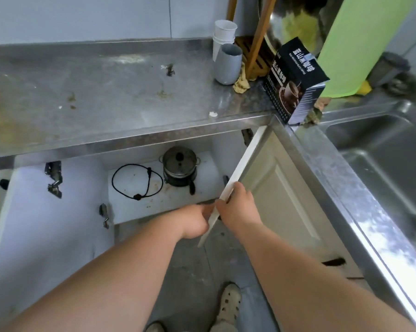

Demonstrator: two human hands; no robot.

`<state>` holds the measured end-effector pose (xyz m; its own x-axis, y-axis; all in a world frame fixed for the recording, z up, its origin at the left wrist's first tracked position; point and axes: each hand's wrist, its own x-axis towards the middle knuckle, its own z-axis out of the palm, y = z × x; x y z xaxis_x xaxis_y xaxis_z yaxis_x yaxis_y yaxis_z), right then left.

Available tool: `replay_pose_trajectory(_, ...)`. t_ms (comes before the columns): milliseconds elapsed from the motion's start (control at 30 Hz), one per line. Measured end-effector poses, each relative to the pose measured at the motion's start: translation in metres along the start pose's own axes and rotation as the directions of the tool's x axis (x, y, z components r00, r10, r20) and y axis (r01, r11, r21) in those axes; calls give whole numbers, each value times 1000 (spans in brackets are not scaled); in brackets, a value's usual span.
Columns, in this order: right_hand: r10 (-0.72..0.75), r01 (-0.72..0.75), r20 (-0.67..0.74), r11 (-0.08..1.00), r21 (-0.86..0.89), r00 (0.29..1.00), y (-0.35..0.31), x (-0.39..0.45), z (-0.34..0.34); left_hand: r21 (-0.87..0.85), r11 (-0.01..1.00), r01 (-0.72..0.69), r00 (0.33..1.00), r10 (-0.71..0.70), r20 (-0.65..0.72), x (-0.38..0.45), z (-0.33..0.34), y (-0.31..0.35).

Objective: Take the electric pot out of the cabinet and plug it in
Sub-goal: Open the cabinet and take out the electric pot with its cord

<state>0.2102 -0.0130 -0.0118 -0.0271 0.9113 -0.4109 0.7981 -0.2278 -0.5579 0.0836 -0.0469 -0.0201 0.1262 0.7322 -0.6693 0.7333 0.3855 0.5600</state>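
Nearest, both hands meet at the free edge of the open white cabinet door [240, 173]: right hand [238, 207] fingers pinching it, left hand [193, 221] fingers curled beside it. Beyond, the small steel lidded electric pot [180, 166] sits on the cabinet floor, looped black cord [137, 180] alongside, beneath the stained steel worktop [106, 97].
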Motion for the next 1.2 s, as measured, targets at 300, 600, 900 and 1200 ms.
replay_pose_trajectory(300, -354, 498, 354, 541, -678, 866, 45, -15, -45, -71, 997, -40, 998, 44, 53, 9, 61, 47)
replay_pose_trajectory(600, -247, 447, 377, 586, -676, 893, 87, -10, -84, -289, 957, 42, 998, -27, 56, 6, 86, 76)
replay_pose_trajectory(900, -155, 343, 306, 478, -809, 939, 106, -7, -105, -406, 911, 72, 995, -96, -38, -6, 82, 83)
replay_pose_trajectory(1200, -221, 307, 241, 347, -886, 945, 116, -3, -115, -474, 872, 122, 985, -167, -53, -14, 72, 74)
